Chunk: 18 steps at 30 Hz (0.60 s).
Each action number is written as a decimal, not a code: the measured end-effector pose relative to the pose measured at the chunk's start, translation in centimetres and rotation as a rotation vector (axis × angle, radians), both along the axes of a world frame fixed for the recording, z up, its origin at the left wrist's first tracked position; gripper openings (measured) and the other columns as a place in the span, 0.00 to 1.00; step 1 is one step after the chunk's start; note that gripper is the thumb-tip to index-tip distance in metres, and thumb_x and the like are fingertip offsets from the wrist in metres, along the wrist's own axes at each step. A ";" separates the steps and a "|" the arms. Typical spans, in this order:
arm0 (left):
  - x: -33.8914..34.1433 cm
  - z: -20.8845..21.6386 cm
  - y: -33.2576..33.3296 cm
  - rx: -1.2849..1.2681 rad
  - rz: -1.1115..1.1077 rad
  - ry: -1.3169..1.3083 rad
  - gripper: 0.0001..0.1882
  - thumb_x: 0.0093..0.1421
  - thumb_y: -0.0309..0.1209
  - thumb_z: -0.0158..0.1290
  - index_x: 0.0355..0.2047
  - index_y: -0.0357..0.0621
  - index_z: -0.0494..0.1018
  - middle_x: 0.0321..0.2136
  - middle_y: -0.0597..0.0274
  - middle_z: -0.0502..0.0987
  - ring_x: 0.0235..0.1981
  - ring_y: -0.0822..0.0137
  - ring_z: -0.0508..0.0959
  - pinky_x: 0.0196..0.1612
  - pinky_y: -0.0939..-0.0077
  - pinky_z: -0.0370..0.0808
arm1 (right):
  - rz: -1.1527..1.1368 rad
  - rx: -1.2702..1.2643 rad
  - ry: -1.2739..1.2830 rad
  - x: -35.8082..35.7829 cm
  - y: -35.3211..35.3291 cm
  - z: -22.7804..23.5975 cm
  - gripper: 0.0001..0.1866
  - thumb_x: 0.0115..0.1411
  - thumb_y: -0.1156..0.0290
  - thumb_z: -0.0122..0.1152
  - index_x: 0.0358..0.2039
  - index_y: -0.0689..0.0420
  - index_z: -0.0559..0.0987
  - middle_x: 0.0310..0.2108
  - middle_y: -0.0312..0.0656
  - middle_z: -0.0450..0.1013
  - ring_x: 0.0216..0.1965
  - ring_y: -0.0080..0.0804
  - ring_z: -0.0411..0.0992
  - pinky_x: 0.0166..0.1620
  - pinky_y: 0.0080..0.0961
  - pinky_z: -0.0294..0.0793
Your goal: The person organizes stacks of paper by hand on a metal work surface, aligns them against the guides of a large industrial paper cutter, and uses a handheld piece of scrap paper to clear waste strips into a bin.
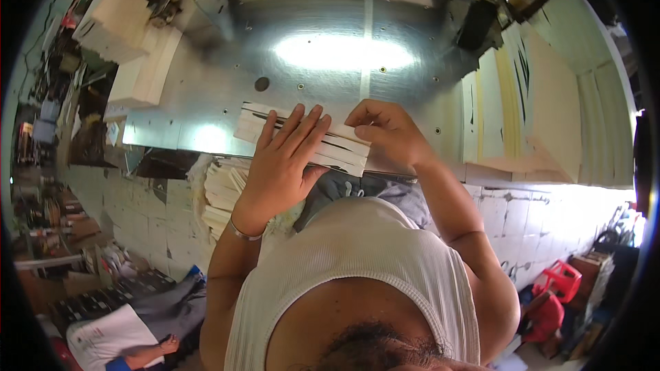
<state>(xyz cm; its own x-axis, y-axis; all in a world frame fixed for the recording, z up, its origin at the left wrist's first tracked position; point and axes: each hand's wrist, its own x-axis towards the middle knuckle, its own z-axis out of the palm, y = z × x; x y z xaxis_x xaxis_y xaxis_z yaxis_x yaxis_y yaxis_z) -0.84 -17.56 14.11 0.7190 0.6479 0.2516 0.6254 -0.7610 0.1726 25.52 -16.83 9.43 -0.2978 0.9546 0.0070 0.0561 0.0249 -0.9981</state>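
Stacked pale wooden slats, one bundle at the near edge of the steel table. Left hand lies flat on the bundle, fingers spread; right hand pinches its right end. Below the table edge: a second slat pile. Far left: two white block stacks.

A small bundle of pale, flat wooden strips lies on the shiny metal table, close to its near edge. The strips are stacked edge to edge in a long, slightly slanted block, with dark gaps showing between some of them. Its left end is bare; its middle and right end are covered.
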 end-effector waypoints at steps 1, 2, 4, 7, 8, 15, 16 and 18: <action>0.1 0.1 -0.1 -0.005 -0.007 -0.012 0.45 0.55 0.41 0.65 0.70 0.43 0.61 0.70 0.53 0.64 0.71 0.48 0.63 0.72 0.39 0.55 | -0.027 -0.003 -0.006 0.6 0.5 -0.6 0.15 0.59 0.66 0.69 0.44 0.60 0.81 0.39 0.40 0.79 0.41 0.27 0.75 0.49 0.30 0.75; 0.0 0.0 -0.1 -0.013 -0.001 -0.037 0.44 0.54 0.40 0.66 0.70 0.43 0.63 0.69 0.53 0.65 0.71 0.48 0.63 0.72 0.40 0.55 | -0.048 -0.002 -0.009 0.5 1.2 -0.3 0.16 0.58 0.67 0.70 0.45 0.60 0.81 0.39 0.41 0.79 0.41 0.29 0.75 0.49 0.30 0.74; 0.0 0.0 -0.1 -0.026 0.000 -0.087 0.44 0.53 0.40 0.67 0.68 0.43 0.65 0.69 0.54 0.66 0.71 0.48 0.63 0.72 0.40 0.56 | -0.325 0.340 -0.276 0.4 1.3 1.1 0.18 0.55 0.70 0.71 0.46 0.60 0.80 0.42 0.40 0.78 0.45 0.31 0.74 0.52 0.30 0.71; -0.7 -1.2 -0.1 0.004 -0.003 -0.170 0.38 0.49 0.40 0.69 0.61 0.44 0.73 0.65 0.56 0.70 0.69 0.49 0.65 0.72 0.41 0.56 | -0.457 0.598 -0.420 -0.3 0.7 3.5 0.24 0.51 0.70 0.74 0.49 0.59 0.80 0.44 0.40 0.78 0.47 0.35 0.73 0.54 0.33 0.69; -0.8 -1.6 0.0 0.034 -0.007 -0.206 0.36 0.48 0.40 0.70 0.59 0.45 0.76 0.63 0.57 0.72 0.67 0.50 0.67 0.71 0.42 0.58 | -0.385 0.550 -0.392 -0.6 0.0 4.4 0.24 0.50 0.70 0.75 0.49 0.59 0.80 0.44 0.40 0.78 0.47 0.35 0.73 0.54 0.32 0.69; -0.8 -3.5 -0.8 0.223 0.045 -0.384 0.29 0.44 0.38 0.72 0.49 0.51 0.83 0.50 0.67 0.77 0.54 0.60 0.74 0.62 0.50 0.66 | 0.153 0.009 -0.161 -1.3 0.8 2.1 0.22 0.60 0.68 0.69 0.54 0.59 0.80 0.45 0.38 0.80 0.40 0.25 0.75 0.46 0.25 0.74; -0.8 -3.6 -0.9 0.237 0.058 -0.392 0.29 0.43 0.37 0.72 0.49 0.52 0.83 0.49 0.68 0.77 0.52 0.61 0.74 0.61 0.51 0.66 | 0.155 -0.021 -0.155 -0.9 1.3 1.9 0.22 0.60 0.68 0.68 0.54 0.59 0.80 0.45 0.39 0.81 0.40 0.25 0.76 0.47 0.26 0.75; -0.9 -4.2 -1.2 0.226 0.072 -0.405 0.29 0.43 0.37 0.73 0.49 0.52 0.83 0.49 0.69 0.77 0.53 0.62 0.75 0.61 0.51 0.66 | 0.138 -0.036 -0.145 -0.8 2.0 1.9 0.22 0.61 0.70 0.66 0.55 0.60 0.80 0.45 0.41 0.81 0.41 0.26 0.77 0.48 0.27 0.76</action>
